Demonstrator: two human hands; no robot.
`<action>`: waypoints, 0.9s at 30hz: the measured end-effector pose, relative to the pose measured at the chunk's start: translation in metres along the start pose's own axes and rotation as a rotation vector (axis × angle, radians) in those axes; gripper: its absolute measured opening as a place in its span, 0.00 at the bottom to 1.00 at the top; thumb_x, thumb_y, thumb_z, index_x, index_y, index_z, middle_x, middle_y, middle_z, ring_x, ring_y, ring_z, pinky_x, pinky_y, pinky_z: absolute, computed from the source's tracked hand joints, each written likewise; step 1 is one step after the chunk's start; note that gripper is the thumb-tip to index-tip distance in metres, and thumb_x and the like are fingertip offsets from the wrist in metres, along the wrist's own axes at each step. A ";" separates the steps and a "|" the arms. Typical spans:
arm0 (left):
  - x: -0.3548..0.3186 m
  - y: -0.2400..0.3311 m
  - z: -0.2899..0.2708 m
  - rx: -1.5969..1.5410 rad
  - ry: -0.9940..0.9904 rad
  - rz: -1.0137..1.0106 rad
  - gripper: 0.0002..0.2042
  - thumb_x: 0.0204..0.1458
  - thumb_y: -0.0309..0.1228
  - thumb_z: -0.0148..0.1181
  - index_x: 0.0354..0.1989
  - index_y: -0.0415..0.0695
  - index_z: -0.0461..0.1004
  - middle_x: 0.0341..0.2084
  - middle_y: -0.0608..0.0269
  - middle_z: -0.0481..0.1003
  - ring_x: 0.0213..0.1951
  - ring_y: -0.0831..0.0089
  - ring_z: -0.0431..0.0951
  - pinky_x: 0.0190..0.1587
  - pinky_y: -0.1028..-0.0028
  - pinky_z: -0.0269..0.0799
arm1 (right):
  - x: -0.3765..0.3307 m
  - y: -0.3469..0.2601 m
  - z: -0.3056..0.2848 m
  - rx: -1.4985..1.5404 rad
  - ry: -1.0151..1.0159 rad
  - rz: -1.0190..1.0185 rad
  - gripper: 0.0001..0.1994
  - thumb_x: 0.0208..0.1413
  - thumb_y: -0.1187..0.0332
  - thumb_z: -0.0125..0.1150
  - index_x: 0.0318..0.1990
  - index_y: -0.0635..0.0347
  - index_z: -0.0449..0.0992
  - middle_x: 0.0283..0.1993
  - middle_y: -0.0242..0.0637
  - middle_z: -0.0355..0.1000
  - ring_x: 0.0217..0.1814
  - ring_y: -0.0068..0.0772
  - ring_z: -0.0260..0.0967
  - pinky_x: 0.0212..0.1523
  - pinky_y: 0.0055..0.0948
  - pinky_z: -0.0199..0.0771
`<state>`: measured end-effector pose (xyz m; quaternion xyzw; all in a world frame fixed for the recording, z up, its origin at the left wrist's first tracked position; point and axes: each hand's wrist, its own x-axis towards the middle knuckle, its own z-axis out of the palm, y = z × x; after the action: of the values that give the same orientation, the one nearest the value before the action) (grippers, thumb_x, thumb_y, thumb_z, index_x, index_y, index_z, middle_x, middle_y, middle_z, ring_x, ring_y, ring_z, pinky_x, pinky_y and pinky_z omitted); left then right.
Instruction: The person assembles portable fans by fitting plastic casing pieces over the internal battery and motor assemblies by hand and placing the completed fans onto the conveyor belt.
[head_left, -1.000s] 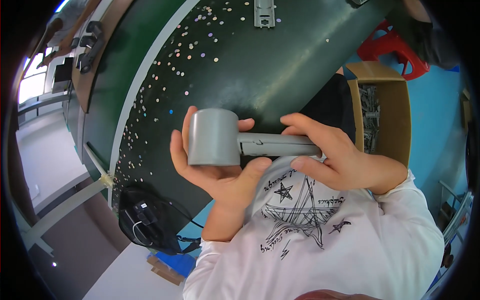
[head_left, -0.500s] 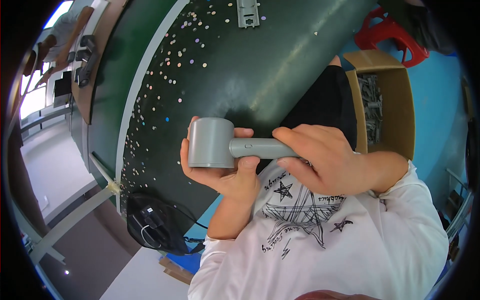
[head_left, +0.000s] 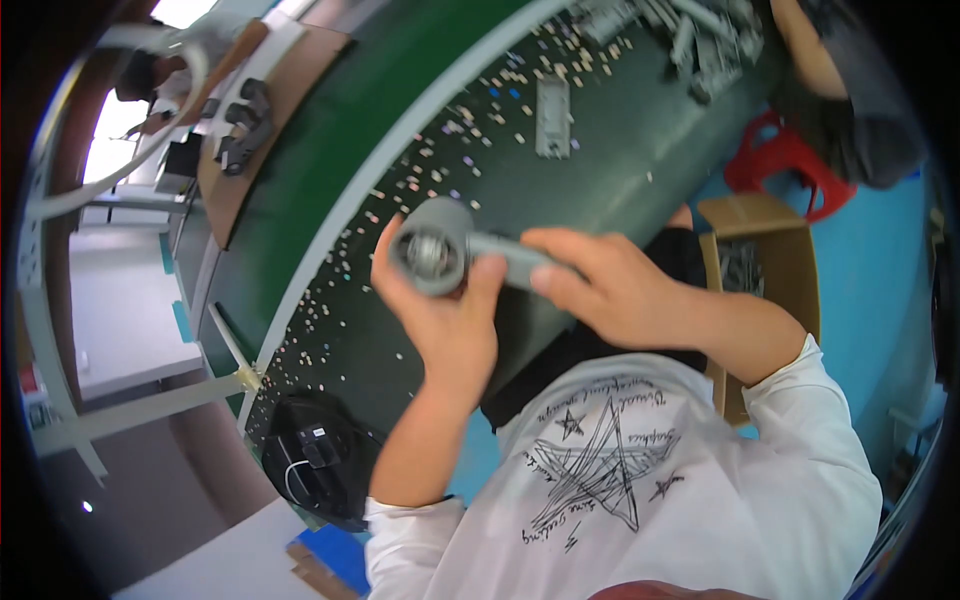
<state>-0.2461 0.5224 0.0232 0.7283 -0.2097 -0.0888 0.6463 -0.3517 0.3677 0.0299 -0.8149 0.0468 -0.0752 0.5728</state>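
Left hand cups grey housing; right hand grips handle.

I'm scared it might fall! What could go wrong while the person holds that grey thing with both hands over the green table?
1. The grey plastic barrel-and-handle part is held in the air by the left hand and right hand; a slip could drop it.
2. The small loose bits strewn over the green table could scatter if it lands there.
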 end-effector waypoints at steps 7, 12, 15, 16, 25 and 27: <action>0.100 -0.016 -0.016 -0.437 -0.160 0.137 0.43 0.48 0.29 0.69 0.66 0.46 0.41 0.53 0.55 0.62 0.46 0.71 0.71 0.39 0.74 0.75 | 0.100 -0.027 -0.017 0.150 -0.057 -0.082 0.20 0.63 0.66 0.49 0.61 0.62 0.64 0.35 0.33 0.71 0.30 0.20 0.65 0.34 0.22 0.68; 0.131 -0.051 -0.029 -0.520 -0.128 0.172 0.45 0.49 0.25 0.66 0.68 0.48 0.37 0.54 0.56 0.61 0.46 0.72 0.69 0.36 0.78 0.73 | 0.152 -0.017 -0.010 -0.053 -0.171 -0.049 0.22 0.63 0.67 0.49 0.64 0.60 0.62 0.36 0.34 0.71 0.31 0.20 0.66 0.35 0.23 0.68; 0.137 -0.057 -0.034 -0.527 0.039 0.130 0.44 0.51 0.23 0.63 0.68 0.47 0.35 0.53 0.54 0.61 0.41 0.76 0.70 0.30 0.83 0.71 | 0.190 -0.020 -0.009 -0.108 -0.260 -0.026 0.23 0.62 0.66 0.49 0.64 0.60 0.62 0.34 0.33 0.71 0.31 0.20 0.66 0.35 0.23 0.68; 0.140 -0.062 -0.034 -0.526 0.115 0.123 0.42 0.53 0.24 0.62 0.68 0.46 0.35 0.53 0.53 0.62 0.39 0.76 0.71 0.29 0.84 0.71 | 0.207 -0.021 -0.007 -0.105 -0.284 -0.010 0.23 0.62 0.65 0.49 0.64 0.60 0.62 0.33 0.33 0.71 0.30 0.20 0.65 0.34 0.23 0.67; 0.137 -0.073 -0.044 -0.274 0.070 -0.112 0.16 0.66 0.36 0.41 0.38 0.37 0.72 0.33 0.63 0.75 0.26 0.80 0.74 0.25 0.79 0.68 | 0.477 0.012 0.081 -0.085 -0.112 -0.152 0.19 0.60 0.55 0.53 0.51 0.60 0.73 0.37 0.33 0.75 0.36 0.26 0.73 0.37 0.32 0.75; 0.145 -0.070 -0.014 -0.332 -0.022 -0.099 0.15 0.65 0.36 0.42 0.37 0.38 0.72 0.32 0.63 0.75 0.26 0.80 0.74 0.25 0.79 0.68 | 0.533 0.075 0.031 -0.636 0.280 -0.347 0.20 0.59 0.55 0.49 0.46 0.66 0.72 0.43 0.52 0.73 0.43 0.47 0.73 0.45 0.42 0.73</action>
<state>-0.0968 0.4793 -0.0226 0.6199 -0.1632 -0.1620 0.7502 0.1791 0.2849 -0.0139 -0.9295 0.0069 -0.2631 0.2585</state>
